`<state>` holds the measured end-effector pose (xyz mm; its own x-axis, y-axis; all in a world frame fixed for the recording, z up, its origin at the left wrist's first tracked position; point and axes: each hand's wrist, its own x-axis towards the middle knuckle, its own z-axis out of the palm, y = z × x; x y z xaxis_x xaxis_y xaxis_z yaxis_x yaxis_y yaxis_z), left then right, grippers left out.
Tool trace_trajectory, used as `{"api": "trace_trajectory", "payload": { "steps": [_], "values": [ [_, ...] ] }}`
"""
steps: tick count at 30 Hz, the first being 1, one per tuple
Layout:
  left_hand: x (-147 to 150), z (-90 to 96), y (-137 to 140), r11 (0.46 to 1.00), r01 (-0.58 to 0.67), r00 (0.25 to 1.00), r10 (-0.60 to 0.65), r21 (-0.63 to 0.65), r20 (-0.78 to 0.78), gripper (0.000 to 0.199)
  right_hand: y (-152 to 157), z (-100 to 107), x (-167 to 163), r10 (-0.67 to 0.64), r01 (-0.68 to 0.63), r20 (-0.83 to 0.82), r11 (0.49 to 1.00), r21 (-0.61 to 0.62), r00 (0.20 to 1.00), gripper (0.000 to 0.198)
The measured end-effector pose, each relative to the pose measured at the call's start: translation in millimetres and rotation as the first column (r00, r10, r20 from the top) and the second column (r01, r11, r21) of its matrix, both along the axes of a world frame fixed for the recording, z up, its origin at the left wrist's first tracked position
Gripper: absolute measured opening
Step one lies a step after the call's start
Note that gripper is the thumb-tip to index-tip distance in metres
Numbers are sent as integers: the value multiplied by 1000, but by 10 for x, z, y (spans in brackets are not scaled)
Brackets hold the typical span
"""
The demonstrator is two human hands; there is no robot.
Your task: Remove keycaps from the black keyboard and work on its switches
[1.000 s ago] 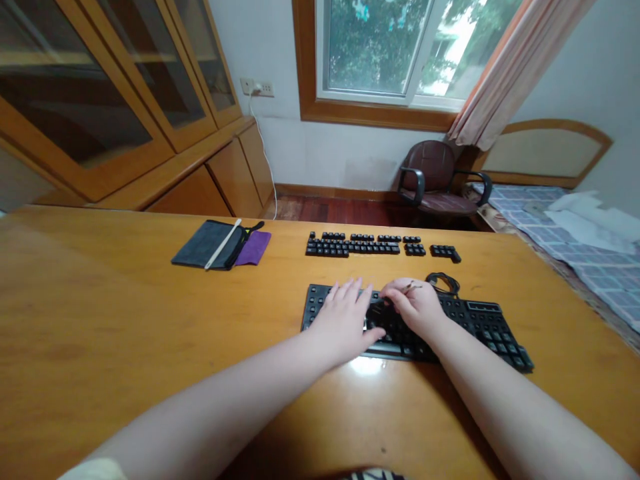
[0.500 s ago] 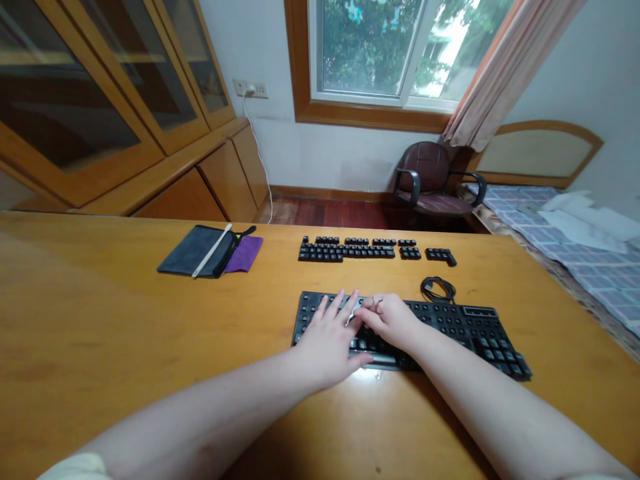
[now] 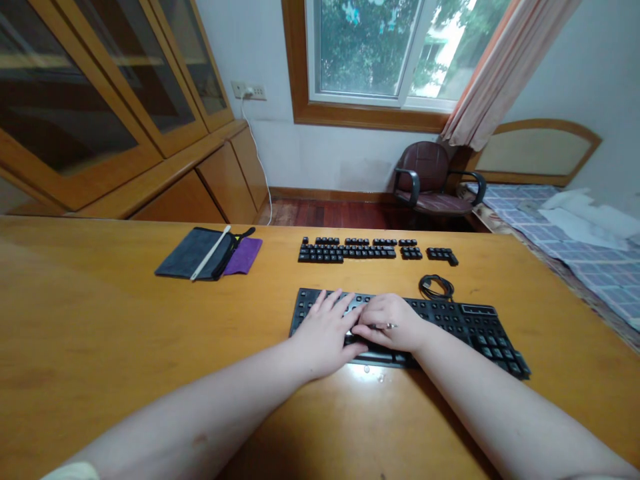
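A black keyboard (image 3: pixel 445 327) lies on the wooden table, with bare switches in its upper rows and keycaps on the number pad. My left hand (image 3: pixel 325 337) rests over its left part, fingers spread and pointing away from me. Just right of it, my right hand (image 3: pixel 390 323) is closed in a pinch, low over the middle keys. A thin metal tool (image 3: pixel 386 326), seemingly a wire keycap puller, pokes out of that grip; most of it is hidden by the fingers. Removed keycaps (image 3: pixel 370 252) sit in rows behind the keyboard.
A coiled black cable (image 3: pixel 436 287) lies behind the keyboard's right half. At the left are a grey pouch (image 3: pixel 187 253), a white stick-like brush (image 3: pixel 211 252) on it and a purple cloth (image 3: pixel 244 256). Beyond the table stand a chair (image 3: pixel 425 173) and cabinets (image 3: pixel 190 193).
My right hand has turned, and the metal tool now points out to the right, lower than before. My left fingers have shifted slightly left on the keyboard.
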<state>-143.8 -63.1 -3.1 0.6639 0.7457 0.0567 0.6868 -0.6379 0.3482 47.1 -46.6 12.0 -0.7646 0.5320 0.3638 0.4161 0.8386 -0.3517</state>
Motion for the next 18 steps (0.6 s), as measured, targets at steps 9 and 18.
{"api": "trace_trajectory", "payload": {
  "steps": [9, 18],
  "values": [
    [10, -16, -36, 1000, -15, 1000, 15, 9, -23, 68, -38, 0, 20, -309, 247, -387, 948, -201, 869, 32],
    [-13, 233, 120, 988, -92, 974, 115, -121, 193, 43, 66, -101, -30, -576, 240, -446, 757, -608, 685, 36]
  ]
}}
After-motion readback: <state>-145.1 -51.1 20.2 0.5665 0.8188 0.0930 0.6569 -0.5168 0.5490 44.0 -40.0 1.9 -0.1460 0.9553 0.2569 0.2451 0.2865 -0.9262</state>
